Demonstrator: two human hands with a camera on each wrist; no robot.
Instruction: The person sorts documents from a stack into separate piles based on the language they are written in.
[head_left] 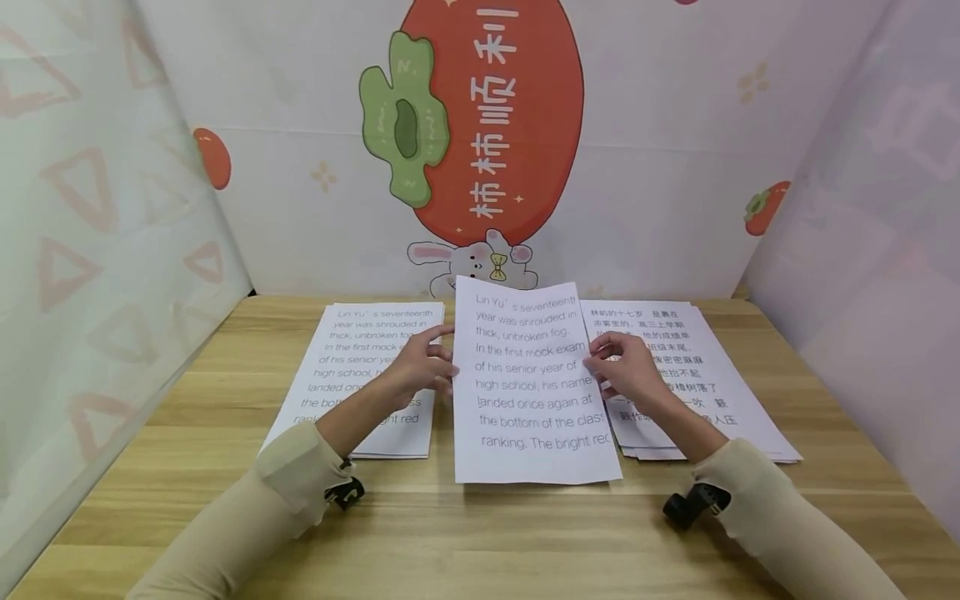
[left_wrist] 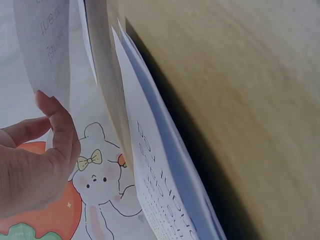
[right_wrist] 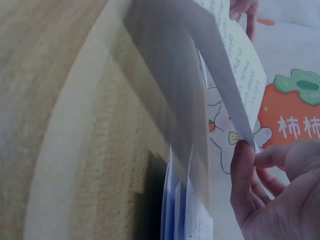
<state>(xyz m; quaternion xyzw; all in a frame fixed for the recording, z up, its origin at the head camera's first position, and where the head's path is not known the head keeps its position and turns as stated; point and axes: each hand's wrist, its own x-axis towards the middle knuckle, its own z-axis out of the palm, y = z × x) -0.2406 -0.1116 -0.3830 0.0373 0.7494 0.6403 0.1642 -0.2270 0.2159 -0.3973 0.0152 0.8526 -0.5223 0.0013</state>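
Note:
A sheet of paper (head_left: 528, 383) printed with large English text is held up above the middle of the table, its face toward the head camera. My left hand (head_left: 416, 367) pinches its left edge, and my right hand (head_left: 624, 367) pinches the right edge between thumb and fingers. In the right wrist view the sheet (right_wrist: 242, 80) stands off the tabletop, with the right hand (right_wrist: 280, 185) at its edge. The left wrist view has the left hand (left_wrist: 40, 155) at the sheet's border (left_wrist: 47, 60).
A paper stack with English text (head_left: 360, 375) lies left under the left arm. On the right lies a stack with Chinese text (head_left: 697, 375), its sheets slightly uneven. Both rest on the wooden table (head_left: 480, 542). Behind hangs a printed curtain (head_left: 645, 167); more curtains flank the sides.

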